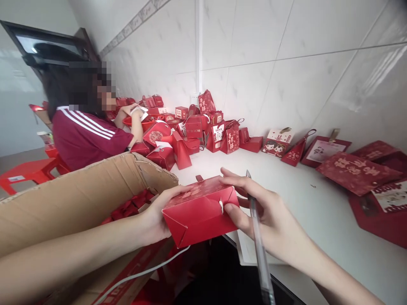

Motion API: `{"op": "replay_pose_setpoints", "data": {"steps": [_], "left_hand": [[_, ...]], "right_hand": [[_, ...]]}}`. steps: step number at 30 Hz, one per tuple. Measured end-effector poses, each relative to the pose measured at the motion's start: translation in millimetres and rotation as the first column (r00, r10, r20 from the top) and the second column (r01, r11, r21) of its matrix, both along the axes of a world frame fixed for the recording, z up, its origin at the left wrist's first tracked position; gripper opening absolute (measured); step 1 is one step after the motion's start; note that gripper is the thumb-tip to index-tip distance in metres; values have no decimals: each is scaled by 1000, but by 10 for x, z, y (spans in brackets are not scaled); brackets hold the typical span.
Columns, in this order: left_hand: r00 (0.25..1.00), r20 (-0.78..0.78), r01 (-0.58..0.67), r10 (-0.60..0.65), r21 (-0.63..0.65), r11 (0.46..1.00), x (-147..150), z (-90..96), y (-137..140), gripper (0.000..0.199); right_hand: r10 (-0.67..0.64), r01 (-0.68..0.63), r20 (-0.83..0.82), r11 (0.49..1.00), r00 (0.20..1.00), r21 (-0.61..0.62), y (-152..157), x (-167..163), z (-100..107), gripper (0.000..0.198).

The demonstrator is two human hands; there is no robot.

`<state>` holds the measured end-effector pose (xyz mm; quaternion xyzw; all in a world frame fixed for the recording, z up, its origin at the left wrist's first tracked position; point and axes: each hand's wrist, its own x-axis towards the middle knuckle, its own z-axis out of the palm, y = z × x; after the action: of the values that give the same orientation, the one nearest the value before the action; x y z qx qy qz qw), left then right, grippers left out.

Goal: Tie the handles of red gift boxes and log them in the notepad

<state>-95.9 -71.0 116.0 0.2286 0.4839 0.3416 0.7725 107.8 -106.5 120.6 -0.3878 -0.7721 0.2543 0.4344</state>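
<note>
A red paper gift box [197, 216] with gold print on one face is held between my two hands, above the front edge of the white table. My left hand [160, 209] grips its left end, the fingers partly hidden behind it. At the right end, my right hand [263, 207] holds the box with thumb and fingers, the thumb beside a small white spot in the red card. A clear ballpoint pen [260, 250] also sits in my right hand, its tip pointing up and away.
An open cardboard carton [104, 186] with red items inside stands at the left. Several red gift boxes [193, 127] crowd the back of the white table [280, 169], and more lie at the right. A co-worker [85, 127] in a maroon shirt sits at the far left, holding white paper. A white cable [140, 275] runs below the box.
</note>
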Motion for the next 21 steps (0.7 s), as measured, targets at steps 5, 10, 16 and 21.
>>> {"op": "replay_pose_setpoints", "data": {"steps": [5, 10, 16, 21], "left_hand": [[999, -46, -11, 10, -29, 1000, 56, 23, -15, 27], [997, -70, 3, -6, -45, 999, 43, -27, 32, 29], [999, -4, 36, -36, -102, 994, 39, -80, 74, 23], [996, 46, 86, -81, -128, 988, 19, -60, 76, 26]], "right_hand": [[-23, 23, -10, 1000, 1000, 7, -12, -6, 50, 24], [-31, 31, 0, 999, 1000, 21, 3, -11, 28, 21], [-61, 61, 33, 998, 998, -14, 11, 72, 51, 26], [-62, 61, -33, 998, 998, -12, 40, 109, 71, 28]]}}
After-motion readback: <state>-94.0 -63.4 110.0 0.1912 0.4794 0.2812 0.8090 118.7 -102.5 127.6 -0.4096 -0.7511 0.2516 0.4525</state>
